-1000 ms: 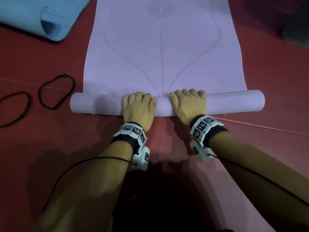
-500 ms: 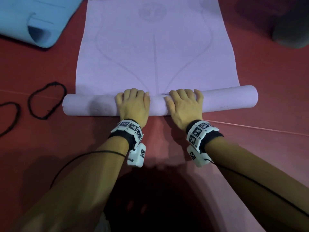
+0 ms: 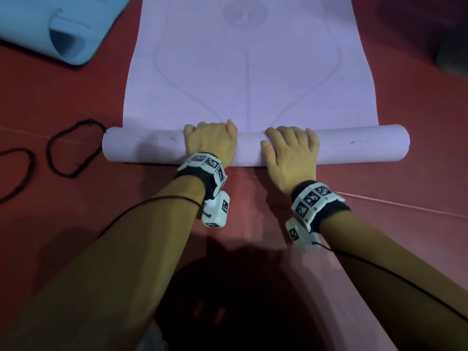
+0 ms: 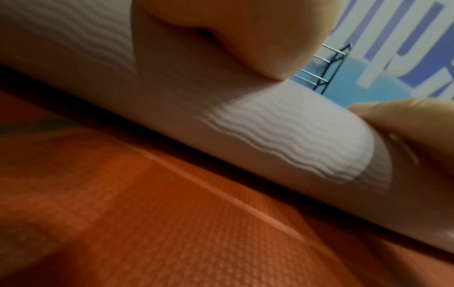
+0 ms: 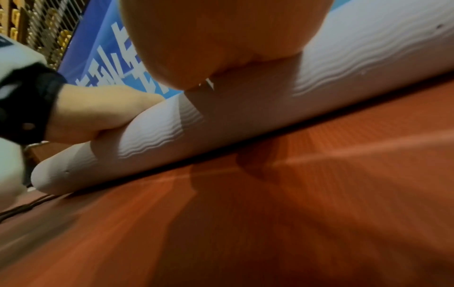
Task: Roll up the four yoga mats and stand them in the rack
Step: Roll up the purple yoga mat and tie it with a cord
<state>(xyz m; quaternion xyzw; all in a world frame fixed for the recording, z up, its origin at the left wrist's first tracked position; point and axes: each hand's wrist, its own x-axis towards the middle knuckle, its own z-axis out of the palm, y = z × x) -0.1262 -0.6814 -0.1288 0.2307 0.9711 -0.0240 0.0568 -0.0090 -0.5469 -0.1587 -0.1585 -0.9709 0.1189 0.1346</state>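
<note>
A lilac yoga mat (image 3: 248, 59) lies flat on the red floor, and its near end is wound into a roll (image 3: 354, 145) that runs left to right. My left hand (image 3: 210, 140) lies over the roll's middle, fingers curled down its far side with the tips hidden. A little to the right, my right hand (image 3: 291, 148) wraps the roll too, thumb on top. The left wrist view shows the ribbed roll (image 4: 270, 136) under my palm. In the right wrist view the roll (image 5: 368, 48) lies under my right palm, with my left hand (image 5: 98, 108) on it further along.
A blue mat (image 3: 63, 29), loosely curled at one end, lies at the far left. Two black cord loops (image 3: 73, 148) (image 3: 15, 173) lie on the red floor (image 3: 253, 211) left of the roll. A dark object (image 3: 450, 54) is at the far right. A black wire rack (image 4: 324, 68) stands far off.
The roll has moved forward over the flat part of the mat and covers more of its printed lines. Both hands went with it, and the left fingers now curl further over the top.
</note>
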